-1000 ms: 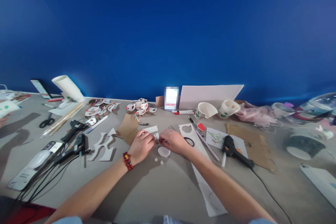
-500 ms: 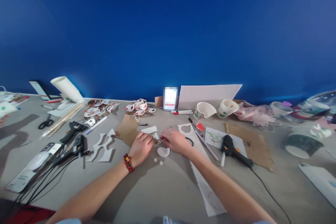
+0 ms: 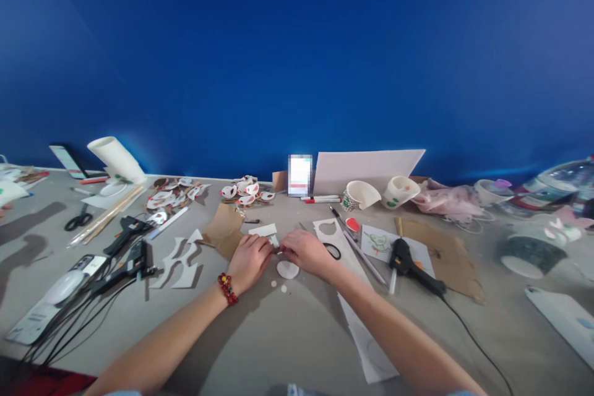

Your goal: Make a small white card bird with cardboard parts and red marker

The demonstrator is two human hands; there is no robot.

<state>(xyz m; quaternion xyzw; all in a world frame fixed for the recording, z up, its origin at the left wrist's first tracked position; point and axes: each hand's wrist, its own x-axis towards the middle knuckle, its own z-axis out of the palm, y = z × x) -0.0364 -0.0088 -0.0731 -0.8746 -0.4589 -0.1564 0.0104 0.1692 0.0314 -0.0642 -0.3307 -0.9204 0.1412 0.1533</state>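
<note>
My left hand, with a red bead bracelet at the wrist, and my right hand meet at the middle of the grey table. Both have their fingers curled, pinching a small piece between them that is too small to name. A white round cutout lies just below the fingertips, with two tiny white dots beside it. A small white paper piece lies just beyond my left hand.
Black glue guns and cables lie at the left, another glue gun at the right. White cut scraps, brown cardboard, scissors, paper cups, markers, a white board and a tape roll crowd the table.
The hands stay together on the small piece, with only slight finger shifts. The view has drifted a little.
</note>
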